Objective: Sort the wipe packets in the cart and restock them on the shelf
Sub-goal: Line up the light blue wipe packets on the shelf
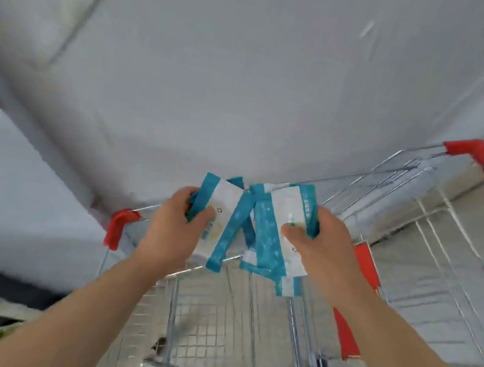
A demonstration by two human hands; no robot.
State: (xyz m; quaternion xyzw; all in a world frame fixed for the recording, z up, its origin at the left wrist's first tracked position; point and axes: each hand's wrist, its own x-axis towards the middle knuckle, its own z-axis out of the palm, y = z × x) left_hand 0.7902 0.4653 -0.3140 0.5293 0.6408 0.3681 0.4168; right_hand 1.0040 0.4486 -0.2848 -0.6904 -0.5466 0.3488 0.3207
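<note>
We are gripping wipe packets (pixel 223 226) in our left hand (pixel 174 230) and more packets (pixel 276 239) in our right hand (pixel 318 247), holding both bunches above the wire cart (pixel 246 336).

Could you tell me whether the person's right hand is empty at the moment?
No, the right hand grips a bunch of blue-and-white wipe packets above the cart, while the left hand holds another bunch.

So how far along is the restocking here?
Done: no loose packets show in the visible part of the cart. In hand: the left hand and right hand each grip a bunch of wipe packets above it. Left: no shelf is in view, so placing remains.
</note>
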